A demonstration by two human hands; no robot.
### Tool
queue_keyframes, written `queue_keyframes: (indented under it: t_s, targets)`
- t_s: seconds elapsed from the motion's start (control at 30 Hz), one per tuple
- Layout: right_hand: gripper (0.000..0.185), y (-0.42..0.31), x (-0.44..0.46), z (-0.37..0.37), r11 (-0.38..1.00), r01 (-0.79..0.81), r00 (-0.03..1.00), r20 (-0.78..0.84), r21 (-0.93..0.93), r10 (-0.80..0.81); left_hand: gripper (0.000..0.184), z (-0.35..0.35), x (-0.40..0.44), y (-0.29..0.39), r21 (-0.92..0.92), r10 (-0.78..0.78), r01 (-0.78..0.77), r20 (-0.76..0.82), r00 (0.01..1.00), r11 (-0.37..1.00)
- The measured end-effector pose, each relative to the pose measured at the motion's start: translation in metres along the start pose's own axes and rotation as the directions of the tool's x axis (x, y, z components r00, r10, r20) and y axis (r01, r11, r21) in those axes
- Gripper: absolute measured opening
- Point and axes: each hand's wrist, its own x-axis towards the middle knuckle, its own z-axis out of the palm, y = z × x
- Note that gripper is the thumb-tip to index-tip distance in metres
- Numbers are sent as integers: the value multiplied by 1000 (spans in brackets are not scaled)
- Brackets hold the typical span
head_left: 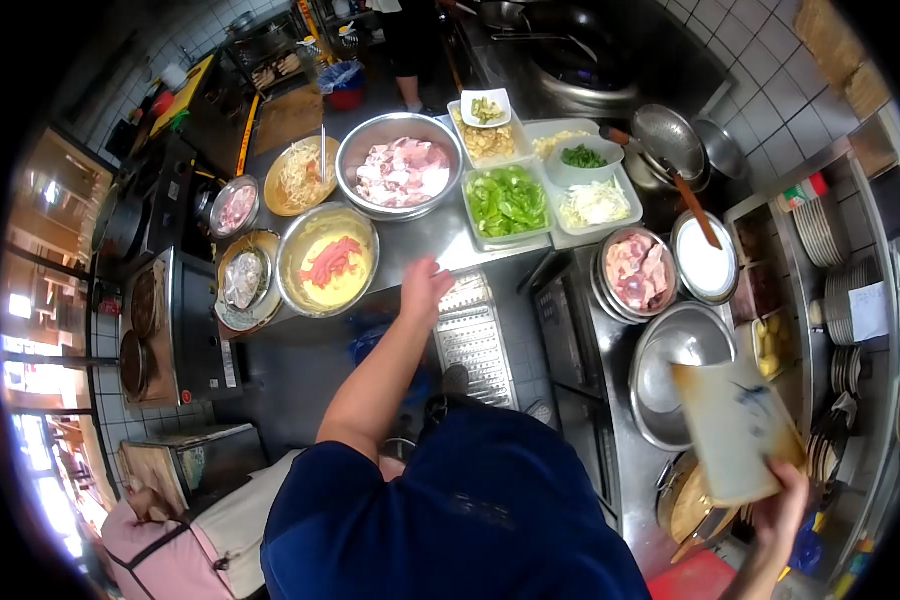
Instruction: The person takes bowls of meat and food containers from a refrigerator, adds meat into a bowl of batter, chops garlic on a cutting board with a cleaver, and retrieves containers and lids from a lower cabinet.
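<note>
My left hand [427, 290] hovers at the steel counter's front edge, to the right of a steel bowl [294, 247] with pink meat over yellow liquid; its fingers look curled, but whether anything is in them is too small to tell. At the lower right, my right hand [785, 505] grips the lower corner of a pale, stained rectangular container [727, 430]. That container is tilted beside an empty steel bowl [660, 365] and above a round wooden-looking item [688, 508]. A large bowl of raw meat [400, 172] stands behind my left hand.
Green peppers [507, 202] fill a plastic tub. Another meat bowl [637, 270] and a white-filled bowl [705, 255] stand right. Plates [820, 230] line the right shelf. A person in pink [160, 545] is at lower left; another person's leg [408, 92] shows behind the counter.
</note>
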Motion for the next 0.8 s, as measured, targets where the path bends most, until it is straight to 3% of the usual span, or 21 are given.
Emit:
queue_keyframes:
  t_s: [0.03, 0.1, 0.23, 0.33, 0.43, 0.53, 0.63, 0.8]
  targets:
    - [39, 7, 6, 43, 984, -103, 991, 71, -142, 114, 67, -9, 1, -4, -32, -48, 48, 1, 999, 998]
    - [35, 40, 26, 107, 914, -317, 926, 124, -253, 355, 69, -22, 2, -5, -65, -107, 107, -2, 994, 992]
    - [46, 97, 48, 221, 846, -322, 808, 343, -425, 479, 80, -23, 5, 21, -97, -102, 101, -4, 995, 990]
    - [40, 151, 64, 281, 870, -359, 767, 424, -338, 482, 92, -10, 42, 46, -103, -64, 62, -17, 998, 993]
    - [49, 196, 72, 333, 831, -312, 690, 491, -461, 532, 79, 16, 95, 71, -141, -104, 78, -186, 977, 987]
    - [50, 233, 70, 382, 875, -287, 690, 550, -389, 470, 61, 20, 147, 65, -250, 42, -87, -181, 983, 964]
    - [46, 266, 73, 410, 913, -298, 677, 612, -280, 409, 56, 28, 168, 66, -204, -31, -39, -327, 945, 978]
    - [47, 306, 85, 438, 921, -304, 691, 610, -241, 388, 52, 32, 189, 73, -140, -8, -40, -323, 946, 989]
